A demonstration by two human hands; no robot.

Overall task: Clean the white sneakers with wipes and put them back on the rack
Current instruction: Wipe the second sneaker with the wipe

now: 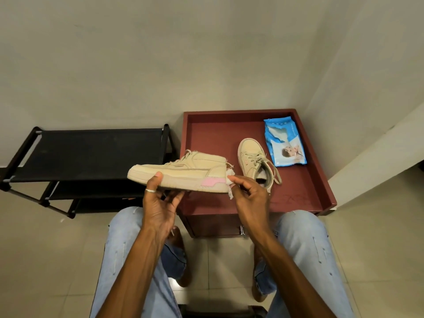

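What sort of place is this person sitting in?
Probably a home entryway or hallway corner: a black shoe rack stands against the plain wall on a tiled floor, and beside it a low maroon cabinet holds a sneaker and a pack of wet wipes.

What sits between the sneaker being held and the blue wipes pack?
The second beige lace-up sneaker, lying on the maroon rimmed cabinet top, seen in the head view.

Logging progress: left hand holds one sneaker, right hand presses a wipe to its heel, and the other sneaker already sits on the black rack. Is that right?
Not quite. The head view shows the other sneaker on the maroon table beside the wipes pack, not on the black rack. The rest holds.
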